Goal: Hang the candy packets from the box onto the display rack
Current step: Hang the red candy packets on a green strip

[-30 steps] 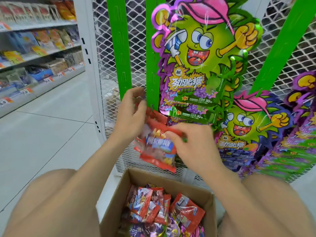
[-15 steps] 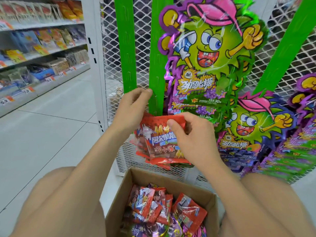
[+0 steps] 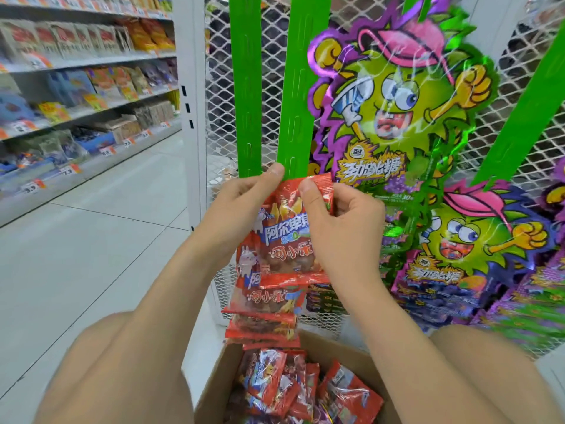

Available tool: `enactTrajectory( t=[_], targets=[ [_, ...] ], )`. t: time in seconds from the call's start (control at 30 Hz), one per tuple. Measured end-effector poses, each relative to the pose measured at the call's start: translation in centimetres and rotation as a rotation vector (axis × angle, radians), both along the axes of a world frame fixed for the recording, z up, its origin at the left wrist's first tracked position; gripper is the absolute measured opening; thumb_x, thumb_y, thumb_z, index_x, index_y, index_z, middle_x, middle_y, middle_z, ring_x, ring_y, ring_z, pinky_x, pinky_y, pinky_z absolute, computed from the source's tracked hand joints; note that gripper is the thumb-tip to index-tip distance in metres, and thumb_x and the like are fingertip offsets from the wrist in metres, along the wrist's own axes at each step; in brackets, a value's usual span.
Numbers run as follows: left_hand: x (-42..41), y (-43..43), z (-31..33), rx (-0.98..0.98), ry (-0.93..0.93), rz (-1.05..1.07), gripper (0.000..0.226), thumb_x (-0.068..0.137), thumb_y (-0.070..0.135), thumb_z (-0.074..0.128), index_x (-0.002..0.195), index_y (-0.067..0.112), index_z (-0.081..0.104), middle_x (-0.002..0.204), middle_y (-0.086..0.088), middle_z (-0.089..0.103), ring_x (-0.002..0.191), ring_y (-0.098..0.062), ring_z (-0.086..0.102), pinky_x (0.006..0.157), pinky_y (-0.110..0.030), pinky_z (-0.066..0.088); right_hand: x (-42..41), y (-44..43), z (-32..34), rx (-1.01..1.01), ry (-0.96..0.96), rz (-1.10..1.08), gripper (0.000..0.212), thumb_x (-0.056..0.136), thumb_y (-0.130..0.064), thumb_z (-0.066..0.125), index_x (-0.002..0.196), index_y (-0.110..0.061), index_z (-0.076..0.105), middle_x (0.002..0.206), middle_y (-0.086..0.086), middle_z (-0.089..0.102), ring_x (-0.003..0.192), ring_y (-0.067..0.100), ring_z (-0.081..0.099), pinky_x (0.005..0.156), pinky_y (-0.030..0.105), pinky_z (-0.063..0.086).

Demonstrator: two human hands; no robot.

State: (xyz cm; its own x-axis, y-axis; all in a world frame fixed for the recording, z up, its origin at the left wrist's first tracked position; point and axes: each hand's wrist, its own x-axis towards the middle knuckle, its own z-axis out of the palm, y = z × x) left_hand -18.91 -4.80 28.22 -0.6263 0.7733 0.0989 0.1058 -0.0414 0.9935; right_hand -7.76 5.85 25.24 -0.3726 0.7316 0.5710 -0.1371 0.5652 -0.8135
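I've got the red foil candy packet point(image 3: 284, 237) up at the lower end of the green slotted plastic hang strip point(image 3: 295, 117), above other red packets point(image 3: 269, 328) that look hung there. L hand point(image 3: 241, 206) pinches its top-left corner. R hand point(image 3: 339, 228) pinches the top-right header. Step: hooking it on. Next, I reckon: line its hole w/ a free tab & push; can't see the hole. Brown cardboard box point(image 3: 214, 390) below holds plenty more.

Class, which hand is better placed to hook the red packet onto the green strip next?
Left, probably: the left hand pinches the packet's top edge with its thumb at the green strip's lower end, while the right hand grips the top corner below it.
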Motion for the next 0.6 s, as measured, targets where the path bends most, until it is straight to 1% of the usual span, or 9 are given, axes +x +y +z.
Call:
enactTrajectory(
  t=[0.07,0.13,0.23,0.3,0.33,0.4,0.43,0.5,0.6],
  targets=[
    [-0.1,0.0,-0.2,0.016,0.016,0.008,0.049,0.105,0.052,0.056,0.100,0.009,0.077,0.099,-0.015,0.081,0.093,-0.033,0.080,0.091,-0.050,0.064,-0.3,0.2,0.1,-0.027,-0.027,-0.009,0.051,0.097,-0.039,0.073,0.064,-0.003,0.058,0.050,0.001,0.038,0.054,0.012,0.027,0.051,0.044,0.028],
    [-0.3,0.1,-0.5,0.007,0.035,0.011,0.046,0.106,0.052,0.055,0.098,0.011,0.075,0.098,-0.014,0.081,0.092,-0.033,0.080,0.091,-0.052,0.064,-0.3,0.2,0.0,-0.092,-0.031,0.007,0.050,0.096,-0.038,0.073,0.065,-0.002,0.060,0.050,0.004,0.039,0.054,0.011,0.028,0.051,0.041,0.028],
    [-0.1,0.2,-0.5,-0.022,0.060,-0.009,0.049,0.108,0.051,0.049,0.100,0.008,0.071,0.096,-0.011,0.082,0.089,-0.028,0.081,0.086,-0.043,0.065,-0.1,0.2,-0.2,-0.183,-0.023,0.015,0.053,0.095,-0.037,0.074,0.058,-0.005,0.054,0.048,-0.002,0.038,0.053,0.011,0.029,0.052,0.035,0.028],
    [0.0,0.3,-0.5,-0.034,0.066,-0.022,0.053,0.110,0.050,0.046,0.104,0.003,0.069,0.096,-0.011,0.082,0.089,-0.027,0.081,0.084,-0.040,0.066,0.0,0.5,-0.5,-0.220,-0.022,0.021,0.052,0.093,-0.044,0.074,0.065,-0.001,0.061,0.055,0.016,0.051,0.055,0.017,0.037,0.053,0.046,0.038],
    [0.1,0.3,-0.6,-0.041,0.063,-0.032,0.055,0.110,0.050,0.044,0.105,0.002,0.069,0.097,-0.011,0.082,0.090,-0.027,0.081,0.084,-0.040,0.065,0.1,0.5,-0.6,-0.219,-0.023,0.017,0.051,0.092,-0.044,0.074,0.065,-0.003,0.061,0.055,0.018,0.050,0.055,0.019,0.036,0.053,0.048,0.038],
    [0.1,0.3,-0.8,-0.056,0.059,-0.044,0.060,0.110,0.052,0.043,0.109,-0.002,0.068,0.097,-0.012,0.082,0.091,-0.028,0.081,0.088,-0.042,0.064,0.7,0.4,-0.8,-0.174,-0.054,-0.011,0.050,0.093,-0.037,0.075,0.053,-0.016,0.054,0.045,-0.005,0.038,0.050,0.014,0.028,0.053,0.037,0.027],
    [0.1,0.4,-0.9,-0.059,0.064,-0.047,0.062,0.111,0.052,0.042,0.111,-0.003,0.068,0.098,-0.012,0.082,0.092,-0.028,0.081,0.089,-0.043,0.063,0.9,0.2,-0.8,-0.131,-0.088,-0.031,0.051,0.094,-0.033,0.076,0.049,-0.024,0.053,0.041,-0.011,0.035,0.046,0.009,0.025,0.053,0.030,0.024],
    [0.3,0.4,-1.0,-0.054,0.084,-0.046,0.062,0.111,0.052,0.042,0.110,-0.004,0.069,0.097,-0.012,0.082,0.092,-0.028,0.081,0.090,-0.044,0.063,1.5,-0.1,-0.7,-0.055,-0.108,-0.063,0.051,0.096,-0.028,0.075,0.049,-0.036,0.056,0.039,-0.014,0.040,0.043,0.008,0.029,0.047,0.026,0.024],
    [0.4,0.3,-1.3,-0.049,0.134,-0.029,0.060,0.111,0.051,0.043,0.106,-0.004,0.066,0.096,-0.013,0.081,0.091,-0.027,0.081,0.092,-0.047,0.063,1.6,0.1,-0.8,-0.009,-0.056,-0.098,0.039,0.096,-0.033,0.074,0.061,-0.020,0.064,0.051,-0.002,0.058,0.047,0.007,0.038,0.049,0.042,0.041]
  ],
)
